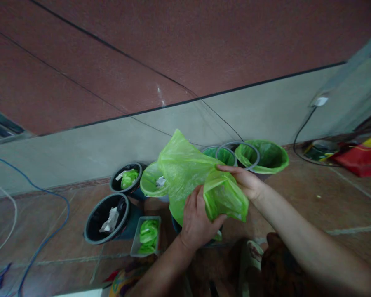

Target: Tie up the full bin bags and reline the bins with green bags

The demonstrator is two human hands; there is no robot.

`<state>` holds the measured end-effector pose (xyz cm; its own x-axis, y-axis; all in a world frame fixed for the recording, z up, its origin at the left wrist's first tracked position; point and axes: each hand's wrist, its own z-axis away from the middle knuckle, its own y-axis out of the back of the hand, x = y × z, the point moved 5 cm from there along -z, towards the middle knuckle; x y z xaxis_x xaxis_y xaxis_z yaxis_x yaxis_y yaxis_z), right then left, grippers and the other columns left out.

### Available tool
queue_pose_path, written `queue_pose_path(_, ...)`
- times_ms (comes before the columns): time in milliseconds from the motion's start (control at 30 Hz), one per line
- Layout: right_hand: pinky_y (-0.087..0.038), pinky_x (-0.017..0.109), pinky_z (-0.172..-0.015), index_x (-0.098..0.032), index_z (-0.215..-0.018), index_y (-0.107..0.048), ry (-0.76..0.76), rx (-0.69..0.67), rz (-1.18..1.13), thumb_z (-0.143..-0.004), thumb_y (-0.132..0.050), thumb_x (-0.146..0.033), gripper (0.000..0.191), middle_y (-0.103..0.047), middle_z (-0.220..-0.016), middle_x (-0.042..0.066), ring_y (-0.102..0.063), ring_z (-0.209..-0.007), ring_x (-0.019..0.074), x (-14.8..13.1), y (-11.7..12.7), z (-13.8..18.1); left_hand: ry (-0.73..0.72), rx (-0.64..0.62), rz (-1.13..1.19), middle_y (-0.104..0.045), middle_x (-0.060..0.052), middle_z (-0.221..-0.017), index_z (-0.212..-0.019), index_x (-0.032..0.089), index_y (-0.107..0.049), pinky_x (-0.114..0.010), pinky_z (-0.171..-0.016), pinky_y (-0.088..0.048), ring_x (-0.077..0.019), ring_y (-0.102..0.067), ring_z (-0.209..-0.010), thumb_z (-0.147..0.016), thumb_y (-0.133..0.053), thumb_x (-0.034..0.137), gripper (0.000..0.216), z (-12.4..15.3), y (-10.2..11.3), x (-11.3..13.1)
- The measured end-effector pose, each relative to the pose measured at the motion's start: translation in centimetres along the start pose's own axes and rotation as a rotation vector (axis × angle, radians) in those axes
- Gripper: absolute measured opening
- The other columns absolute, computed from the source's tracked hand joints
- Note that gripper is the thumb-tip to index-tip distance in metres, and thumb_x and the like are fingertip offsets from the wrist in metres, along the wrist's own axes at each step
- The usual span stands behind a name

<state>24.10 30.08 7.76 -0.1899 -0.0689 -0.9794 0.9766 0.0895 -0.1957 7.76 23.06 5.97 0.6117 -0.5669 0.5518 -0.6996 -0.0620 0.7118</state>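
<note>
"Where is the green bag (185,173)?"

"In front of the person, at the middle of the scene, raised above the bins, with one corner spread up toward the pale wall (111,154)."

"And the left hand (198,218)?"

"Partly closed at the near side. Its fingers curl against the plastic, and the thumb reaches right, beneath a bunched, pouch-like fold."

"What about the right hand (245,181)?"

"Also partly closed, on the far right side of that fold, with its fingertips on the plastic. Both hands have hold of the bag; I can't tell how tightly."

"What stands to the left?"

"A near dark bin (132,222) with crumpled white material (110,220) inside, and a plastic tub (135,243) just right of it, holding green bundles (149,235)."

"And farther right?"

"By the wall, a green-lined bin (278,157), with a gray hoop (259,159) overlapping its left side in view. Whether they touch, I can't tell."
</note>
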Motion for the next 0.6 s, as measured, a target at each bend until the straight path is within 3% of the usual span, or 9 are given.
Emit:
queue_pose_path(100, -0.057, 0.041, -0.084, -0.016, -0.09, -0.07, -0.056, -0.018, -0.08, -0.087, -0.055, -0.039, 0.028, -0.076, -0.082, 0.01, -0.073, -0.088, 0.0262, 0.6, -1.8, 0.5, 0.147, -0.056, 0.218, -0.048, -0.018, -0.143, -0.149, 0.019, -0.025, -0.052, -0.111, -0.041, -0.035, -0.048, -0.132, -0.071, -0.077, 0.048, 0.098, -0.4, -0.3, -0.7)
queue_pose_path(200, -0.056, 0.041, -0.084, -0.017, -0.093, -0.071, -0.043, -0.023, -0.124, -0.09, -0.049, -0.05, 0.039, -0.075, -0.085, 0.01, -0.072, -0.091, 0.0263, 0.6, -3.6, 0.9, 0.226, -0.114, 0.568, -0.053, -0.013, -0.14, -0.147, 0.023, -0.03, -0.045, -0.111, -0.043, -0.0305, -0.051, -0.13, -0.075, -0.073, 0.05, 0.088, -0.8, -0.1, -0.6)
queue_pose_path(333, -0.056, 0.039, -0.084, -0.018, -0.102, -0.07, -0.06, -0.081, -0.163, -0.09, -0.041, -0.063, 0.055, -0.075, -0.091, 0.011, -0.07, -0.095, 0.0264, 0.7, -5.7, 1.1, 0.348, -0.091, 0.947, -0.059, -0.011, -0.136, -0.144, 0.025, -0.036, -0.042, -0.106, -0.048, -0.0267, -0.055, -0.127, -0.081, -0.061, 0.061, 0.077, -1.3, -0.2, -0.7)
queue_pose_path(400, -0.056, 0.037, -0.085, -0.02, -0.104, -0.07, -0.083, -0.112, -0.196, -0.091, -0.038, -0.064, 0.056, -0.075, -0.093, 0.011, -0.069, -0.097, 0.0255, 1.2, -6.6, 1.3, 0.411, -0.051, 1.031, -0.063, -0.012, -0.13, -0.14, 0.024, -0.041, -0.042, -0.102, -0.049, -0.0266, -0.059, -0.122, -0.08, -0.061, 0.063, 0.075, -1.4, -0.4, -1.0)
queue_pose_path(500, -0.055, 0.036, -0.086, -0.021, -0.107, -0.069, -0.113, -0.162, -0.196, -0.093, -0.037, -0.062, 0.054, -0.075, -0.096, 0.009, -0.068, -0.099, 0.0239, 2.3, -7.5, 1.7, 0.525, -0.001, 1.053, -0.069, -0.01, -0.118, -0.13, 0.022, -0.051, -0.042, -0.097, -0.052, -0.0263, -0.063, -0.114, -0.074, -0.069, 0.051, 0.066, -1.4, -0.7, -2.1)
queue_pose_path(600, -0.055, 0.039, -0.087, -0.021, -0.116, -0.066, -0.114, -0.179, -0.03, -0.093, -0.041, -0.06, 0.051, -0.073, -0.102, 0.009, -0.068, -0.098, 0.0229, 3.4, -6.1, 1.3, 0.689, 0.045, 0.998, -0.073, -0.006, -0.1, -0.115, 0.019, -0.062, -0.038, -0.086, -0.055, -0.0234, -0.069, -0.099, -0.072, -0.067, 0.035, 0.046, -0.9, -1.0, -4.8)
